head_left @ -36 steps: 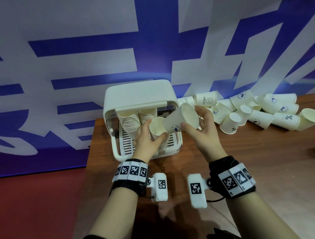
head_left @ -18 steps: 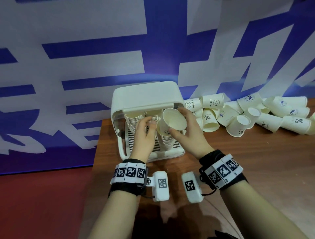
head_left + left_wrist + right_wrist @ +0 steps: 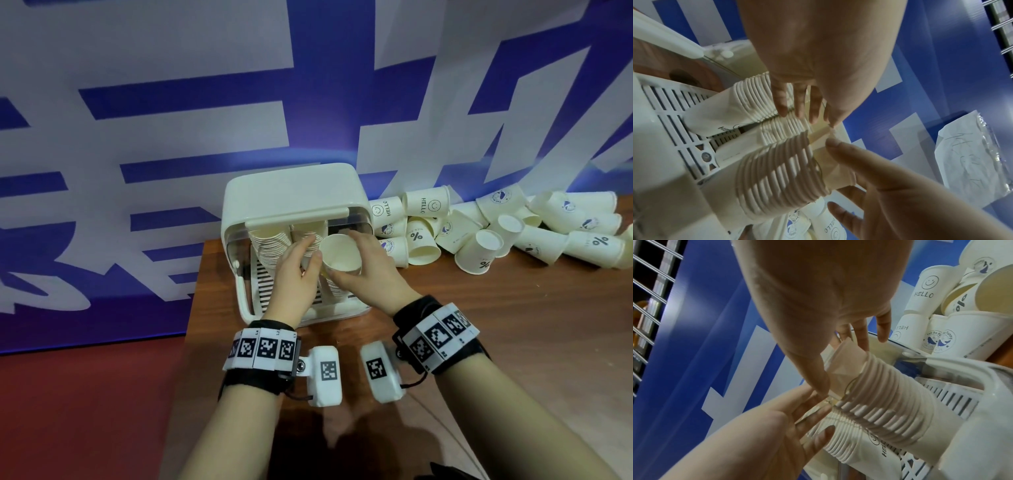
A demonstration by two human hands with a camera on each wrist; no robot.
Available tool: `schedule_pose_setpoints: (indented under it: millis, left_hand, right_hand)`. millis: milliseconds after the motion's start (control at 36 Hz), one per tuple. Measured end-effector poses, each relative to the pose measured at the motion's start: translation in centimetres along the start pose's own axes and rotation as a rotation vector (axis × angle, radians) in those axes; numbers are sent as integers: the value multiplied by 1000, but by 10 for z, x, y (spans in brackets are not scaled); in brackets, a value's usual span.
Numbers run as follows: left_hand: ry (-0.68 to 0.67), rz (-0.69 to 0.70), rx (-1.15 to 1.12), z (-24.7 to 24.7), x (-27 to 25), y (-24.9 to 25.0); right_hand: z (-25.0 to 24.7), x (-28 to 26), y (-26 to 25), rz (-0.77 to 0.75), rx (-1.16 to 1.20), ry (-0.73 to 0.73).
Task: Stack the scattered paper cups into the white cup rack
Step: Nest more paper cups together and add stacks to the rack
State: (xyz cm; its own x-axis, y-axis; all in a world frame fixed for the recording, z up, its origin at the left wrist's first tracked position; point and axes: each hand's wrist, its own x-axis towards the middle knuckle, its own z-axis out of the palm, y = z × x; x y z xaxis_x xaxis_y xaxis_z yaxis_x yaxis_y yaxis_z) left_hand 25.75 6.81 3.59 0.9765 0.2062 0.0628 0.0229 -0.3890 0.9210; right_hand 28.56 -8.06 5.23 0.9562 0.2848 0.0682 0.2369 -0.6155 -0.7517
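Many loose cups (image 3: 486, 248) (heaped) right of rack (image 3: 291, 195), blue banner (image 3: 171, 102) behind

"HELLO" with a smiley is printed on loose paper cups (image 3: 426, 205) near the tabletop's far edge; "%" is printed on others (image 3: 595, 242).

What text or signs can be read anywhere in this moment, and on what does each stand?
"HELLO" with a smiley: loose paper cup, also a racked cup.
"%": paper cup lying on the table.
Round blue whale logo: cups; its ring text is too blurred to read.
Wristband square markers: codes, no words.
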Motion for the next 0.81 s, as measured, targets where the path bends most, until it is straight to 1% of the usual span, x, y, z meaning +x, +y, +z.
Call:
schedule_pose_setpoints:
  millis: [83, 250, 361, 528, 611, 667, 806]
  left_hand:
    - [-14, -23, 16, 3, 1, -6]
    - [-41, -52, 25, 6, -1, -11]
    - [-45, -54, 28, 5, 0, -14]
    - [-40, -111, 20, 3, 4, -15]
    - [-22, -142, 14, 1, 3, -11]
    - [-4, -147, 2, 1, 1, -9]
    - [98, -102, 39, 1, -5, -4]
  right_hand:
    - [3, -1, 3, 30, -5, -45]
    - [5, -2, 5, 76, 66, -110]
    - [9, -2, 6, 108, 86, -129]
    - [10, -2, 4, 145, 116, -174]
    - [5, -1, 0, 158, 186, -155]
    - [0, -2, 0, 174, 214, -114]
    - [-12, -13, 8, 240, 249, -56]
